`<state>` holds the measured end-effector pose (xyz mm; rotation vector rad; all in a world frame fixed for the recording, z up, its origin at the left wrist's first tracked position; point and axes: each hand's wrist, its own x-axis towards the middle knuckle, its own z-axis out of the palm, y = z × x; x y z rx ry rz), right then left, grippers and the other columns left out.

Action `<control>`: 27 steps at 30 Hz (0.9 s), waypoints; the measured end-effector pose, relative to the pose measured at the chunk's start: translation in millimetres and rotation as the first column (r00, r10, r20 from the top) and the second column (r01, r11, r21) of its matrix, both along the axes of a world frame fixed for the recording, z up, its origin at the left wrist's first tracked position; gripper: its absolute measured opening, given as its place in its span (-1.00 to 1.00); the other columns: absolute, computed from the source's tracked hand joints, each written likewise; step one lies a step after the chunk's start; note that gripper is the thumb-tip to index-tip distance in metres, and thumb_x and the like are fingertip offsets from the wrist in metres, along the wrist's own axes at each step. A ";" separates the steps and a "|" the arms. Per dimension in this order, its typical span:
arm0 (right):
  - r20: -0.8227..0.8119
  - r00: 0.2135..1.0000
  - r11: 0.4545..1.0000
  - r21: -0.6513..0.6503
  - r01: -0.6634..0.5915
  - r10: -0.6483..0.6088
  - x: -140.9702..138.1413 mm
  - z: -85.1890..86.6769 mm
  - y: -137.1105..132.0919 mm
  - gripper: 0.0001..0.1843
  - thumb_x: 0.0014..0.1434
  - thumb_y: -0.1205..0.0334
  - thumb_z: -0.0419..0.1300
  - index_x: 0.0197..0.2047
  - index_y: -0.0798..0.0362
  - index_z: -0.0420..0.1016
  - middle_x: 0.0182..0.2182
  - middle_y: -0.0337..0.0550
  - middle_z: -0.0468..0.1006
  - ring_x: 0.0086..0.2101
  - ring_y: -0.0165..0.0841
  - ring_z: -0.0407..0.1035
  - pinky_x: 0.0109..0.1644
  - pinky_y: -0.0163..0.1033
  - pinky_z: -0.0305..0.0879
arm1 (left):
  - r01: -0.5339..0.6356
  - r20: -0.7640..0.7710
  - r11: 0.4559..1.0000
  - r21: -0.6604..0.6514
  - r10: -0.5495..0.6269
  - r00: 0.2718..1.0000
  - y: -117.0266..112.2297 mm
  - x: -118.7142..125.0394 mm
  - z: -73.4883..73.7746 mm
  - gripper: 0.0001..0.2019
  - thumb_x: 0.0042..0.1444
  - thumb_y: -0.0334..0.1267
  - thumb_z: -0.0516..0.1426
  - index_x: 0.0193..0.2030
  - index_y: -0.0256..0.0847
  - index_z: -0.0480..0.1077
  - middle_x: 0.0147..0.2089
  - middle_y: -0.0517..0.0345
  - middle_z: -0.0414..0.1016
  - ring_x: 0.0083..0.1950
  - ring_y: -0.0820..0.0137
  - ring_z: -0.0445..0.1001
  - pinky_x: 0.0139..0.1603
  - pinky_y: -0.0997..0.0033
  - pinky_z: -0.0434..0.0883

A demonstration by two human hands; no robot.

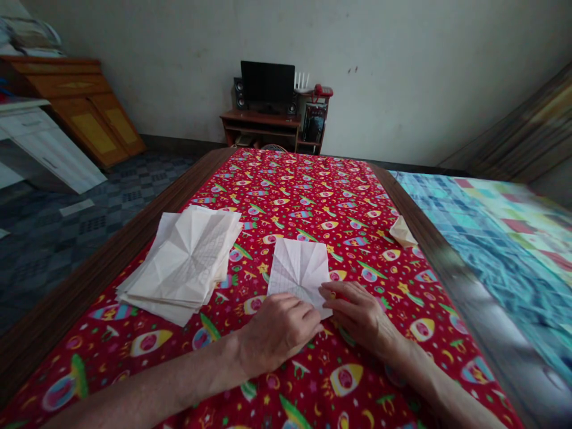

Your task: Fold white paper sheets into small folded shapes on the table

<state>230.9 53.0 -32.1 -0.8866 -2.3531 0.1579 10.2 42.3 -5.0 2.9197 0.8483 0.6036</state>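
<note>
A small creased sheet of paper point(299, 262) lies on the red patterned tablecloth in front of me, with fold lines fanning out from its middle and faint lines on it. My left hand point(279, 328) covers its near edge, fingers curled together over it; the fingertips are partly hidden. At the right edge of the same sheet, my right hand point(357, 313) has its fingers bent with the tips on the paper. To the left rests a loose stack of larger creased papers point(192, 256), its top sheet showing star-like folds. A small folded paper piece point(403, 232) sits by the table's right edge.
The red tablecloth point(308, 196) with rockets covers a dark wooden table point(147, 241). A bed with a blue checked cover point(500, 256) adjoins on the right. Beyond are a computer desk point(261, 119) with a monitor point(268, 84), and a wooden cabinet point(84, 107) at left.
</note>
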 end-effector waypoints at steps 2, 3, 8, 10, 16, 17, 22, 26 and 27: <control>-0.040 0.999 0.999 -0.038 -0.029 0.027 2.3 -2.1 0.9 -0.78 0.28 0.36 0.01 -0.22 0.00 0.48 -0.12 -0.04 0.55 -0.13 -0.29 0.46 -0.09 -0.14 0.43 | -0.017 0.025 0.993 -0.113 0.020 0.999 0.1 -11.4 1.4 -0.60 0.19 -0.08 0.13 0.10 -0.22 0.29 -0.01 0.06 0.50 0.05 0.27 0.45 0.04 0.22 0.42; -0.064 0.997 0.997 -0.063 -0.042 0.038 3.6 -3.0 0.8 -0.79 0.29 0.35 0.00 -0.20 0.00 0.47 -0.11 -0.04 0.56 -0.10 -0.29 0.45 -0.04 -0.13 0.42 | -0.027 0.030 0.991 -0.133 0.032 0.999 -0.1 -18.6 0.9 -0.43 0.13 -0.01 0.17 0.22 -0.22 0.19 0.12 0.01 0.43 0.16 0.22 0.37 0.15 0.15 0.36; -0.155 0.987 0.982 -0.178 -0.068 0.040 7.2 -2.2 -2.2 -0.82 0.30 0.33 0.01 -0.14 0.01 0.43 -0.11 -0.06 0.57 -0.03 -0.30 0.44 0.06 -0.16 0.41 | -0.138 -0.032 0.978 -0.156 0.134 0.990 0.2 -53.1 -15.2 -0.31 0.14 -0.23 0.15 0.36 -0.29 -0.04 0.31 -0.12 0.21 0.32 0.21 0.18 0.30 0.04 0.21; -0.156 0.987 0.975 -0.213 -0.067 0.033 7.1 0.6 -3.0 -0.80 0.30 0.33 0.00 -0.12 0.01 0.42 -0.11 -0.05 0.57 -0.02 -0.30 0.43 0.06 -0.16 0.41 | -0.125 -0.029 0.982 -0.144 0.122 0.992 2.8 -60.3 -22.8 -0.37 0.10 -0.43 0.09 0.33 -0.28 0.06 0.29 -0.06 0.25 0.32 0.26 0.19 0.30 0.08 0.23; -0.131 0.988 0.972 -0.212 -0.105 0.079 10.0 3.6 -6.8 -0.76 0.29 0.36 0.00 -0.02 0.00 0.37 -0.11 -0.09 0.57 -0.04 -0.31 0.44 0.15 -0.09 0.34 | -0.064 0.080 0.997 -0.033 0.067 0.995 8.6 -64.1 -29.1 -0.50 0.05 -0.60 -0.08 0.08 -0.23 0.39 0.10 0.06 0.48 0.17 0.34 0.40 0.15 0.15 0.40; -0.120 0.989 0.973 -0.204 -0.108 0.085 11.0 2.8 -8.7 -0.75 0.29 0.37 0.00 -0.01 0.00 0.35 -0.12 -0.10 0.57 -0.04 -0.31 0.45 0.16 -0.09 0.33 | -0.060 0.106 0.998 -0.030 0.063 0.992 7.4 -64.5 -29.1 -0.53 0.07 -0.58 -0.09 0.07 -0.23 0.40 0.07 0.06 0.50 0.14 0.36 0.42 0.13 0.18 0.41; -0.042 0.992 0.983 -0.140 -0.121 0.116 13.3 -3.6 -16.8 -0.71 0.27 0.42 -0.01 0.03 0.02 0.31 -0.08 -0.07 0.56 0.03 -0.31 0.40 0.17 -0.05 0.30 | -0.068 0.169 0.997 -0.041 0.074 0.983 0.1 -68.0 -31.3 -0.60 0.17 -0.52 -0.06 0.06 -0.19 0.41 0.05 0.11 0.52 0.11 0.38 0.45 0.09 0.26 0.43; 0.035 0.994 0.990 -0.097 -0.101 0.105 12.9 -6.1 -9.6 -0.67 0.26 0.41 0.01 0.07 0.05 0.36 0.00 -0.01 0.52 0.05 -0.28 0.37 0.11 -0.05 0.32 | -0.056 0.220 0.997 -0.048 0.066 0.973 5.3 -68.9 -31.9 -0.62 0.17 -0.54 -0.06 0.01 -0.18 0.44 -0.03 0.13 0.56 0.03 0.39 0.50 0.01 0.32 0.47; 0.057 0.994 0.993 -0.087 -0.085 0.090 12.9 -6.0 -6.5 -0.67 0.26 0.39 0.01 0.07 0.03 0.38 0.00 -0.03 0.52 0.05 -0.27 0.37 0.09 -0.06 0.33 | -0.060 0.229 0.997 -0.057 0.072 0.971 7.3 -68.6 -31.8 -0.63 0.18 -0.53 -0.05 -0.01 -0.18 0.45 -0.04 0.13 0.57 0.01 0.39 0.51 -0.01 0.32 0.47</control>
